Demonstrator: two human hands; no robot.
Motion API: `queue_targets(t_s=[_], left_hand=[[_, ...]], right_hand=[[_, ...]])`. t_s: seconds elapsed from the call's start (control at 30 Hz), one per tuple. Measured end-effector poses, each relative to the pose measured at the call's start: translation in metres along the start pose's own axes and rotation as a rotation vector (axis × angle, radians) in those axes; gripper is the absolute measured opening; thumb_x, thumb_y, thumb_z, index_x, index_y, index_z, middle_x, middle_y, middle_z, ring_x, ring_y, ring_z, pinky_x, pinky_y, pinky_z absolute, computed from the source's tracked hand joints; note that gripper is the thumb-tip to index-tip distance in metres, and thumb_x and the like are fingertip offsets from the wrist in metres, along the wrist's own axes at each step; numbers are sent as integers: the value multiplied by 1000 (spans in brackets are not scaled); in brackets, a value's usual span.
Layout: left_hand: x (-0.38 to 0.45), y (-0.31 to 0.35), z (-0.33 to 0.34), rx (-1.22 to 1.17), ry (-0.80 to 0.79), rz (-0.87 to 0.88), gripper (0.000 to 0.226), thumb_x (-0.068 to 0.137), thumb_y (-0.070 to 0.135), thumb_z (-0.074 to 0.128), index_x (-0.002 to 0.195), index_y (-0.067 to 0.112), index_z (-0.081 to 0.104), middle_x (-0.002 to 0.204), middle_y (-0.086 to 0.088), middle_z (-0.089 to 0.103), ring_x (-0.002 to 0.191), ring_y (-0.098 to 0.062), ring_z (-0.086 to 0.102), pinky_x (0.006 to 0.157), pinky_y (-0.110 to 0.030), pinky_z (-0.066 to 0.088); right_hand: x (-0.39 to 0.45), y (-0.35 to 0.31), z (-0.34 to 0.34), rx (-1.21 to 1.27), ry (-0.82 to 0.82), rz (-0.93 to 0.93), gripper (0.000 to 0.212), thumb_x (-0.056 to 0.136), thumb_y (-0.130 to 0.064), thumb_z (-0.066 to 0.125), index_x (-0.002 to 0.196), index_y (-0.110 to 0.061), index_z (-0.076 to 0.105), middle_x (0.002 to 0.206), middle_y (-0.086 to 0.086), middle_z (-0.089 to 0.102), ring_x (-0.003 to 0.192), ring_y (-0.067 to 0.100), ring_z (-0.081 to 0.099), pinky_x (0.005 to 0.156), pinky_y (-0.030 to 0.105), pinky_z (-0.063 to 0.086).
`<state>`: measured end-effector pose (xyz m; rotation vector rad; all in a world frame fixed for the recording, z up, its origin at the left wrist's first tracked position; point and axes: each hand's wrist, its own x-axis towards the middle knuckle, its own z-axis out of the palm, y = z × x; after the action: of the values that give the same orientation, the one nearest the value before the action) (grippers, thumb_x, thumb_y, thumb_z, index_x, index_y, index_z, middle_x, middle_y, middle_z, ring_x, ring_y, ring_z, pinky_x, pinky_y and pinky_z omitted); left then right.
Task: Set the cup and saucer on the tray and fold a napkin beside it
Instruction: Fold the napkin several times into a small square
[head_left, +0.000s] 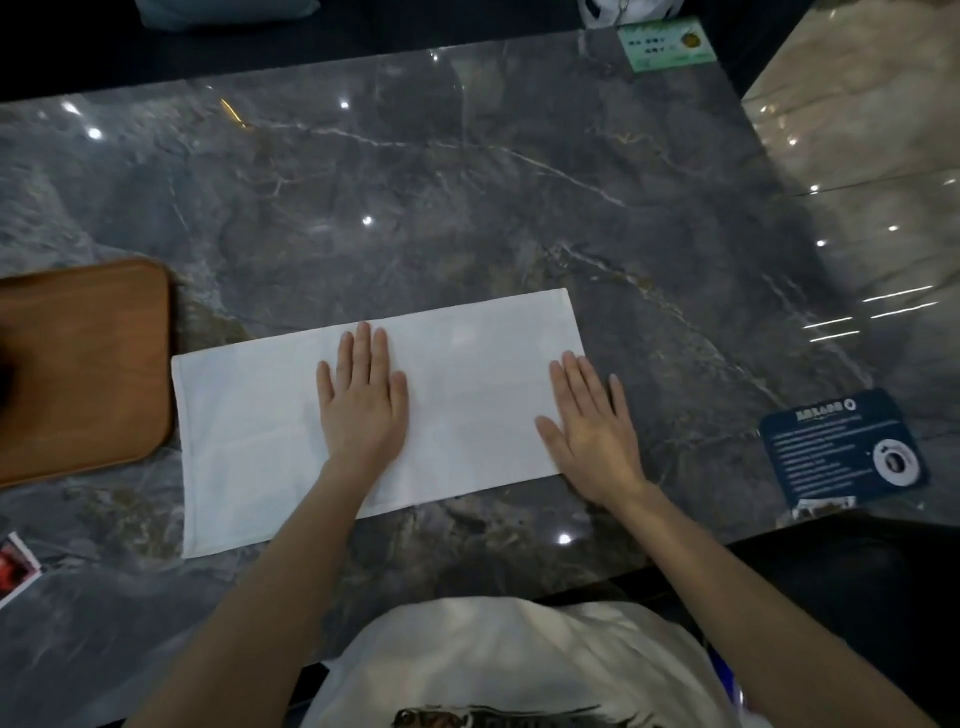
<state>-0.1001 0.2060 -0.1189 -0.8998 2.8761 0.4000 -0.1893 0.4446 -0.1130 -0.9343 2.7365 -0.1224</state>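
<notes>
A white napkin (467, 384) lies flat on the dark marble table as a long rectangle, folded over once. My left hand (363, 400) rests palm down on its middle, fingers together. My right hand (592, 431) lies flat on the napkin's right end, partly over the edge onto the table. A brown wooden tray (104, 364) sits at the left, just touching the napkin's left end. A dark blurred shape at the tray's left edge is cut off by the frame. I cannot make out the cup or the saucer.
The grey marble table (467, 208) stretches far beyond the napkin. A dark blue printed card (841, 447) lies at the near right corner, a green card (667, 44) at the far right edge, and a red-and-white paper (15, 566) at the near left.
</notes>
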Motion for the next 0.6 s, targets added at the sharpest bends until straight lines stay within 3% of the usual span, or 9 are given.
queue_targets(t_s=[0.1,0.17,0.2,0.27,0.33,0.4,0.47,0.53,0.6], left_hand=[[-4,6,0,45,-2,31,55,99,36,16,148,15,5,158,-6,1,145,-20,0,115,-45,-6],[-14,16,-1,53,13,162,58,94,38,14,147,13,18,156,-10,14,144,-25,12,114,-45,-2],[-22,22,-1,73,14,267,59,93,38,16,144,12,26,153,-12,23,142,-27,21,112,-44,2],[-43,36,3,120,1,486,57,93,39,19,139,12,38,147,-12,38,135,-29,36,108,-43,10],[-61,45,6,128,-40,648,56,92,44,26,136,13,43,144,-10,43,134,-27,39,107,-42,16],[-71,50,12,116,-51,751,55,87,45,35,131,15,49,141,-8,47,133,-24,36,107,-40,20],[-74,52,14,77,-35,795,47,85,40,41,119,15,61,132,-7,58,126,-22,46,103,-36,27],[-75,54,14,9,-15,804,37,84,35,45,105,15,68,119,-6,66,112,-22,60,95,-30,34],[-75,56,13,-54,8,784,28,84,29,48,93,15,71,108,-4,70,102,-21,66,87,-27,38]], right_hand=[[4,-1,-5,102,40,-32,64,93,-43,14,147,-11,18,153,-3,6,142,10,5,116,37,-3],[3,4,-12,177,109,-77,49,93,-30,32,134,-6,48,147,8,39,137,22,35,114,40,18],[1,9,-16,210,172,-103,37,90,-21,43,118,-4,61,132,14,57,124,28,52,109,43,32],[-7,19,-26,268,249,-141,26,86,-19,50,93,-4,70,104,14,70,98,31,65,87,43,53],[-20,28,-35,281,186,-166,31,83,-26,50,87,-5,72,95,10,71,89,27,65,75,38,54],[-31,35,-37,235,91,-195,31,79,-30,56,90,-7,71,103,9,70,95,26,65,79,37,53],[-38,45,-33,130,34,-257,30,72,-27,69,96,-9,70,113,9,68,102,27,64,82,38,54],[-39,53,-30,65,64,-323,27,69,-18,79,93,-10,71,111,8,69,98,27,67,80,36,55],[-38,56,-31,30,174,-398,10,76,-16,73,84,-11,73,101,7,73,87,24,70,73,31,56]])
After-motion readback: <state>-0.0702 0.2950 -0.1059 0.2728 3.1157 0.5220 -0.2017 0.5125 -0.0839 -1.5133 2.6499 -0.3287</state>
